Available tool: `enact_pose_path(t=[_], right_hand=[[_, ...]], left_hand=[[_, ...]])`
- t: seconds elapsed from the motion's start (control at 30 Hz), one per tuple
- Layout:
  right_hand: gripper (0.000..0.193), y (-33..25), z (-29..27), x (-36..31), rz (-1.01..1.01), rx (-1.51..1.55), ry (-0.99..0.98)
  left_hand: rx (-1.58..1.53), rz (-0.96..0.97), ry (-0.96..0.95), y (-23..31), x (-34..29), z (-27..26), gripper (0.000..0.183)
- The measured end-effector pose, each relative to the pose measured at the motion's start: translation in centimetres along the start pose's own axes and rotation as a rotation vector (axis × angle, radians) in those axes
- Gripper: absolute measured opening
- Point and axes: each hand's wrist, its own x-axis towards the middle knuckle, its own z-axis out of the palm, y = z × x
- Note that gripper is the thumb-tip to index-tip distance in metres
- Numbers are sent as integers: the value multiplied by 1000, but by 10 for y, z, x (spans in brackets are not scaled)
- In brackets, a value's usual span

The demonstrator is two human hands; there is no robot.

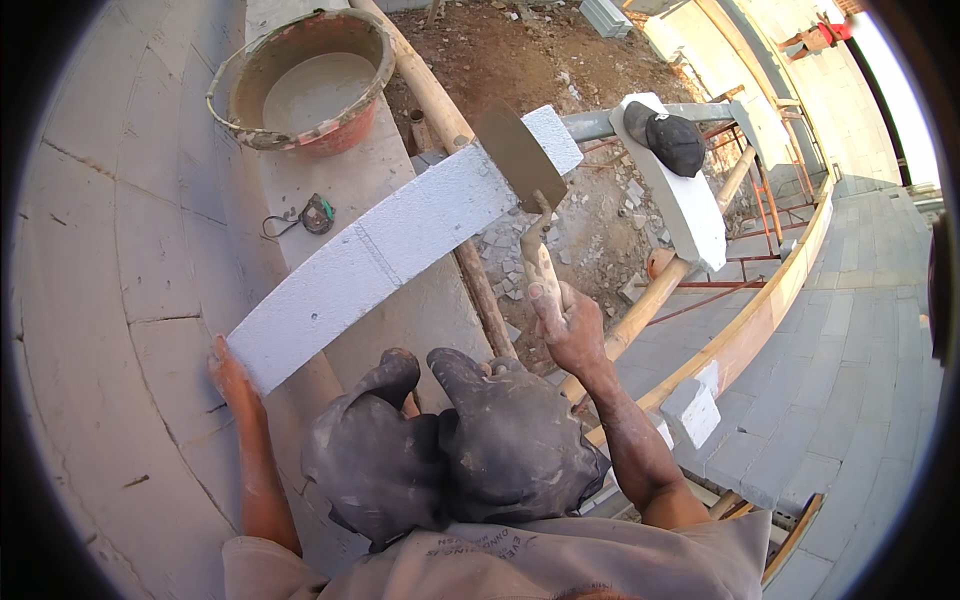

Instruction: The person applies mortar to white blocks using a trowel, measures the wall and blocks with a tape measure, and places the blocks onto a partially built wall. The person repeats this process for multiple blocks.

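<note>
A long, pale aerated concrete block (pixel 370 262) lies slantwise in front of my knees, with a faint line across its middle. My left hand (pixel 233 376) grips the block's near left end, its fingers partly hidden along the edge. In my right hand (pixel 572 328), closed round a mortar-smeared handle, is a trowel (pixel 515 150). Its brown-grey blade lies across the block near the far right end; whether it touches the surface I cannot tell. Beyond the block stands a mortar-crusted red bucket (pixel 335 135) holding grey slurry.
A tape measure (pixel 318 214) lies on the ledge below the bucket. At right, a dark cap (pixel 672 140) rests on another pale block (pixel 690 215). Wooden poles (pixel 640 315) and red scaffolding (pixel 765 200) stand over rubble-strewn ground (pixel 610 200). A block wall (pixel 110 250) rises at left.
</note>
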Motion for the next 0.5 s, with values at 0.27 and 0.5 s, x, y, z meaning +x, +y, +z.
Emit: enact_pose_path(t=[0.27,0.5], right_hand=[[45,-22,-24,7,-611,406,412],[47,-11,-33,3,-92,358,96]], left_hand=[[133,44,68,5,5,4,71],[86,82,40,0,-13,-2,67]])
